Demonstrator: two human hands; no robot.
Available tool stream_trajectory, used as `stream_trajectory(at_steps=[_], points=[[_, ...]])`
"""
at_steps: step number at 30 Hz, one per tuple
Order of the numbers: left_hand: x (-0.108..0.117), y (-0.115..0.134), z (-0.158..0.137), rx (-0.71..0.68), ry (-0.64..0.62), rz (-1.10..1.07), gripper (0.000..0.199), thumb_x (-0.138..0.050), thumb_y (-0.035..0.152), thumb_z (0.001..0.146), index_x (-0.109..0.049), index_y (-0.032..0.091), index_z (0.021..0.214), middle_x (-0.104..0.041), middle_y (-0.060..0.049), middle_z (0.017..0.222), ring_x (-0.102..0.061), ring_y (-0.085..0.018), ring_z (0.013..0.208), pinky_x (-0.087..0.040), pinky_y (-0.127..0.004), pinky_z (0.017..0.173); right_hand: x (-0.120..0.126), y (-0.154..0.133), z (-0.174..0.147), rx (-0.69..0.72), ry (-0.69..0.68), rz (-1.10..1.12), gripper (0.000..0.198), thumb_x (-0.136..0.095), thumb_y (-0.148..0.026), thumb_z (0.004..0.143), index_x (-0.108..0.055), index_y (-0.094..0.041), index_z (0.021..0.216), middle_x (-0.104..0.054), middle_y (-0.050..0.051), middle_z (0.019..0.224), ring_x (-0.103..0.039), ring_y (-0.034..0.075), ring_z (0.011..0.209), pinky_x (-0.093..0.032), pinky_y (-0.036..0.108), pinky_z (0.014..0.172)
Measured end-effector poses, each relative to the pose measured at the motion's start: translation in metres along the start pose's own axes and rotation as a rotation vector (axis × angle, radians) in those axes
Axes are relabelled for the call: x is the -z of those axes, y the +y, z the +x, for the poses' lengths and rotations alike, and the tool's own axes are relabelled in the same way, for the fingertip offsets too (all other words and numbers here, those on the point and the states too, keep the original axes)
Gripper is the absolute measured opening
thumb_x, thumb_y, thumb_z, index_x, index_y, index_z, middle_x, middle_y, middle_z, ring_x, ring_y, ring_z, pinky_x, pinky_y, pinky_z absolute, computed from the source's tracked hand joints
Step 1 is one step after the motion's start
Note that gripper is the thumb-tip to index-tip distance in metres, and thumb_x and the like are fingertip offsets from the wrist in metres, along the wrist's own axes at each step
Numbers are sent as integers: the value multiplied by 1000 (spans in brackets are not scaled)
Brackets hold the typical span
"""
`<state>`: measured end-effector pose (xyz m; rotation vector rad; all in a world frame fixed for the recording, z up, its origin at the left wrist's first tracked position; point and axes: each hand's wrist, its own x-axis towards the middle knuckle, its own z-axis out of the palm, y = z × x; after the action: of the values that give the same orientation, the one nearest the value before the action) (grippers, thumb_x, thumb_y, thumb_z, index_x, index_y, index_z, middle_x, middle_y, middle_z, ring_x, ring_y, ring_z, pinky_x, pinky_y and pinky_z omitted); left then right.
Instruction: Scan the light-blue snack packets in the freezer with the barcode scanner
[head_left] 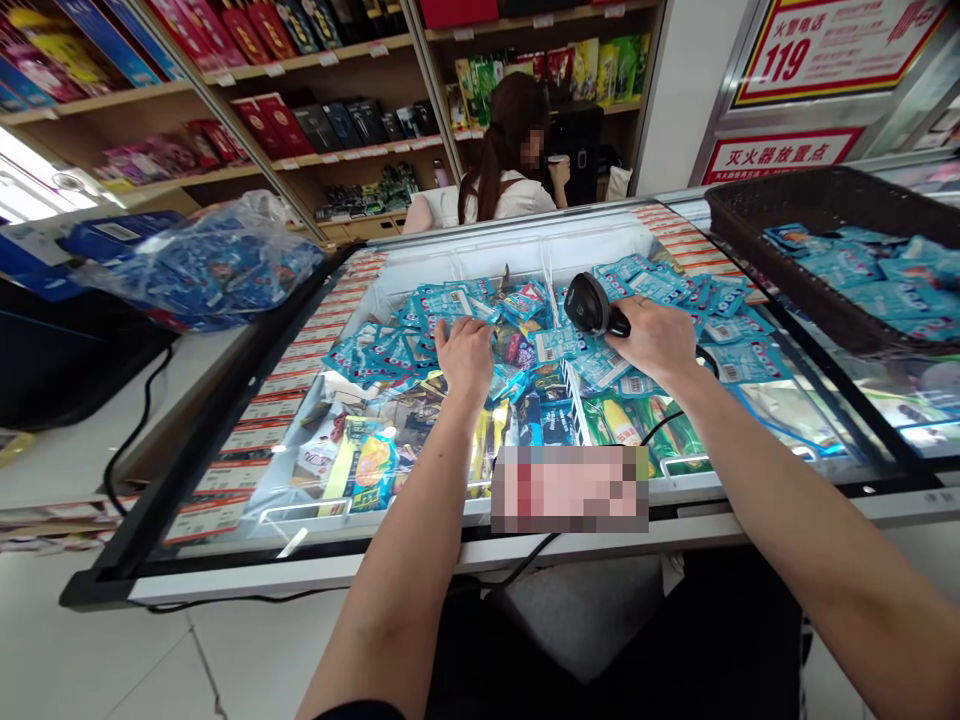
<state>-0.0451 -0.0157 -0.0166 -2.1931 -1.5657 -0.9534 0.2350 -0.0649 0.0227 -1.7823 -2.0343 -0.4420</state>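
A black handheld barcode scanner [587,304] is gripped in my right hand [658,338], its head tilted toward the left over the freezer's glass top. My left hand [466,355] lies palm down on the left pile of small blue packets [390,350], fingers stretched out and holding nothing. Another pile of blue packets [739,330] spreads under and around my right hand. One packet with a barcode [555,345] lies between the hands, below the scanner. The scanner's black cable [664,428] trails down toward the front edge.
Beneath the glass of the chest freezer [300,585] lie colourful wrapped goods. A dark basket [795,200] with blue packets stands at right; a clear bag of blue packets [225,265] sits at left. A pixelated rectangle [570,490] lies at front. Someone [510,150] sits behind, before shelves.
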Motion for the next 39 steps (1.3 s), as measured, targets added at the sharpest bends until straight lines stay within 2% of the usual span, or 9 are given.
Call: stream_trajectory(at_steps=[4,8,13,17,21,23,30,35,39], points=[[3,1,-2,3,-8,50,28,-40,32,89,-67,28,93,-68,-4,100,-51,-25,115,-13,-59,111,0,1,0,-39,18,-8,33,-52,-40,81,-60,-21,106,-66,8,95,-60,23,78,-32,29,59],[13,15,0,-41,-33,42,32,-39,34,90,-63,25,109,-62,-7,119,-43,-26,126,-9,-59,112,0,1,0,-53,15,-8,34,-52,-41,81,-60,-21,106,-66,8,95,-60,23,79,-33,29,59],[21,31,2,-308,-270,-102,38,-33,30,93,-51,26,127,-52,-4,134,-36,-19,133,-16,-49,114,1,1,1,-45,4,-13,35,-53,-42,80,-60,-21,108,-66,8,96,-60,23,78,-34,29,59],[22,36,1,-436,-395,-213,35,-34,30,93,-55,29,120,-58,-2,127,-49,-16,121,-25,-44,109,2,0,0,-46,6,-18,35,-54,-42,80,-60,-21,107,-67,8,95,-60,23,77,-33,30,59],[21,40,1,-375,-333,-189,33,-37,38,92,-66,23,92,-66,-6,96,-58,-19,96,-38,-39,92,1,1,0,-40,21,-14,34,-54,-42,80,-61,-22,106,-67,7,94,-61,22,75,-32,30,57],[22,43,1,-332,-303,-165,35,-37,41,91,-66,21,91,-65,-8,92,-58,-20,93,-39,-37,87,1,1,0,-40,22,-9,34,-55,-42,79,-61,-22,106,-67,7,94,-61,22,75,-32,30,57],[18,48,-1,-126,-237,-88,63,-39,58,86,-37,21,137,-55,-11,127,-46,-27,121,-33,-43,98,-2,1,-1,24,20,15,35,-52,-43,83,-61,-20,107,-67,8,94,-60,23,79,-33,30,60],[13,46,0,-228,-373,-78,65,-33,53,90,-19,23,145,-43,-8,142,-33,-23,134,-23,-42,106,-4,1,0,29,15,11,34,-51,-42,83,-60,-21,108,-67,7,95,-61,22,81,-33,31,61],[15,45,2,-248,-467,-63,62,-36,42,89,-17,28,146,-44,-4,141,-38,-22,129,-21,-42,108,-5,2,0,30,21,11,35,-51,-44,82,-60,-22,108,-67,6,96,-61,23,83,-33,30,61]])
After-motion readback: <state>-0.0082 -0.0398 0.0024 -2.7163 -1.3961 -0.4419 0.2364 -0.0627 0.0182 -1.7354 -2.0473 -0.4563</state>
